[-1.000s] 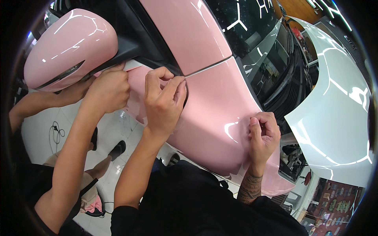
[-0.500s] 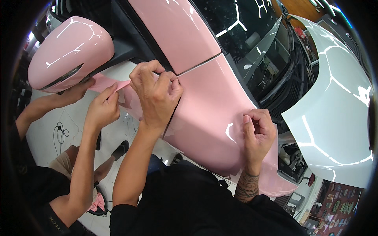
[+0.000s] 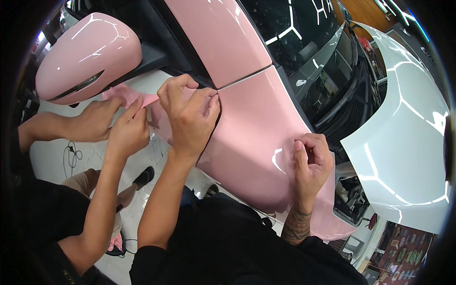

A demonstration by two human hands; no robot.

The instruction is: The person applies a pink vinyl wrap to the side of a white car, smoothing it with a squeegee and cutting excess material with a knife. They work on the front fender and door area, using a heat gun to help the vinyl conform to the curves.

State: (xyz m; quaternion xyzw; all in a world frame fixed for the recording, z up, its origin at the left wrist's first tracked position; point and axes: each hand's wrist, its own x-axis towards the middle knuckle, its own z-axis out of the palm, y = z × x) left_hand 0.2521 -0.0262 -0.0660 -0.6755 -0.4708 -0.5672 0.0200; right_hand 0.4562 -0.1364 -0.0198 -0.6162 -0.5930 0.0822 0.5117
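My left hand [image 3: 187,116] is closed at the dark seam beside the pink front fender [image 3: 244,130], its index finger and thumb at the panel edge near the door corner [image 3: 232,52]; what they pinch, if anything, is too small to make out. My right hand [image 3: 311,164], above a tattooed forearm, rests on the fender with curled fingers and nothing visible in them. At the left, a co-worker's two hands [image 3: 128,128] grip loose pink film [image 3: 149,99] below the pink mirror [image 3: 88,57], beside a white patch of bodywork.
A raised white hood [image 3: 399,142] fills the right, beside the dark windscreen [image 3: 304,47]. The co-worker's arms and legs occupy the lower left. Cables [image 3: 72,156] lie on the tiled floor, and a black container [image 3: 118,249] with pink scraps stands low down.
My left hand has risen and shifted slightly left along the edge. The co-worker's hands have moved down from the mirror's base, pulling film out, then come closer together. My right hand has barely moved.
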